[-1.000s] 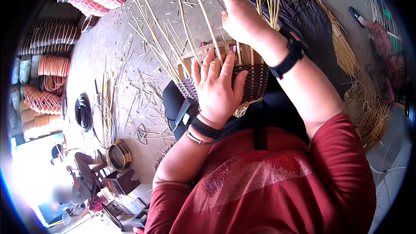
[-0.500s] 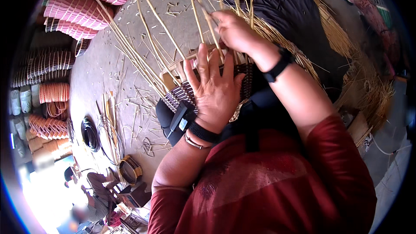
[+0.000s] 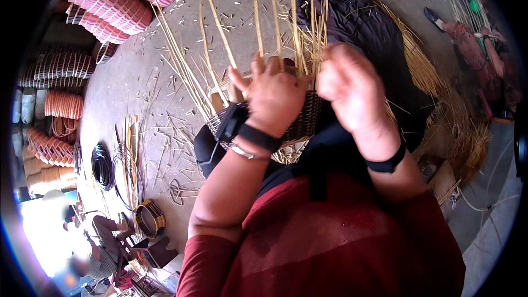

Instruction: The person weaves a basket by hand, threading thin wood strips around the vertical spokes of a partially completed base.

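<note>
A half-woven basket (image 3: 308,114) of dark strands sits tilted across my lap. Tall pale stakes (image 3: 257,14) rise from it and fan out away from me. My left hand (image 3: 276,99) lies over its upper edge, fingers bent around the weave among the stakes. Just right of the basket, my right hand (image 3: 351,85) is raised with its fingers curled in, blurred by motion. Whatever it holds is hidden or too thin to make out. Part of the basket's wall is covered by my left hand and wrist strap.
Dark cloth (image 3: 352,27) covers a heap of straw (image 3: 423,49) at the far right. Pink woven baskets (image 3: 110,5) are stacked far left. A coil of black strand (image 3: 102,166) and a round basket (image 3: 150,219) lie left. Cut bits litter the floor (image 3: 165,99). Other people sit lower left and far right.
My right hand has pulled back from the stakes, toward me and to the right. My left hand's fingers, stretched out before, are now bent over the basket's edge.
</note>
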Demonstrator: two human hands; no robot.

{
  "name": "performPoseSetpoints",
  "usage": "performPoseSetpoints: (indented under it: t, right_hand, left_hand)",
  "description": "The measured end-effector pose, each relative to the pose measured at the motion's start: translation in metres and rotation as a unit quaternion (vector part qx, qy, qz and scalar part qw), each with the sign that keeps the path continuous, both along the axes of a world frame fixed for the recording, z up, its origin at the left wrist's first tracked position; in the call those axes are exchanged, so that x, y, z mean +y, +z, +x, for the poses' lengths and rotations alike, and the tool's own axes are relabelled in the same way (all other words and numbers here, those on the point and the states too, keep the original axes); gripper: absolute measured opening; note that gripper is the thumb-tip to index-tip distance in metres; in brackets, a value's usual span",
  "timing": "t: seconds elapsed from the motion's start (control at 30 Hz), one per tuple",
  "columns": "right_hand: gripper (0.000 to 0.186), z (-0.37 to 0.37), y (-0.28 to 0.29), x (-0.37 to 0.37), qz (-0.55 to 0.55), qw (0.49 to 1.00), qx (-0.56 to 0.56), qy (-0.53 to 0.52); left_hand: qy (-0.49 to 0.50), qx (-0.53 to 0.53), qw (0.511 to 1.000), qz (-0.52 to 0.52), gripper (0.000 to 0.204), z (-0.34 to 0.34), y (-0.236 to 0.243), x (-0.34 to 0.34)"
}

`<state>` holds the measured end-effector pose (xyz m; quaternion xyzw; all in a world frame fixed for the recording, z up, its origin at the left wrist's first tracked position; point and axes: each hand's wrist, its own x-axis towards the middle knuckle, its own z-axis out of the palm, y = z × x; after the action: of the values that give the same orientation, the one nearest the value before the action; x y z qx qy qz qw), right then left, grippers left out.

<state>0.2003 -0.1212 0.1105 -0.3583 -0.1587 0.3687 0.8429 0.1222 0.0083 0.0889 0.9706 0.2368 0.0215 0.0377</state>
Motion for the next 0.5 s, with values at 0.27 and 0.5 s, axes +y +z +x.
performPoseSetpoints:
  t: [0.27,0.5]
  right_hand:
    - [0.029,-0.032,-0.018,0.064,0.006,0.973,-0.139,0.185]
    - [0.026,-0.038,-0.088,0.097,-0.014,0.975,-0.040,0.216]
  left_hand:
    - [0.190,-0.388,0.680,-0.593,0.031,-0.133,-0.084,0.100]
    - [0.205,-0.459,0.863,-0.040,0.051,-0.134,-0.134,0.084]
